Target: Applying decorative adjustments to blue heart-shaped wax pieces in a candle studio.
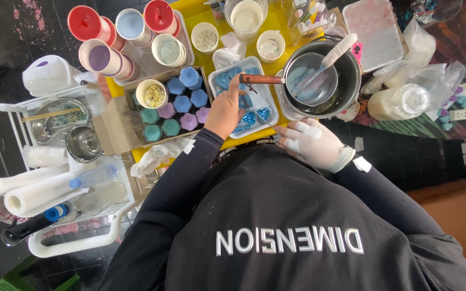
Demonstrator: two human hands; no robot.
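Left hand (224,110) over blue-mould tray (219,69); pot (351,81) beside.

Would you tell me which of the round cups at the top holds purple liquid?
The cup with purple liquid sits lowest and farthest left in the cluster; the others hold red, pale blue or greenish contents.

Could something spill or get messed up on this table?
Maybe. The left hand reaches over the white tray of blue hearts, right under the small pan's wooden handle; a bump might tip that pan inside the black pot. The gloved right hand rests at the table's edge, holding nothing steady.
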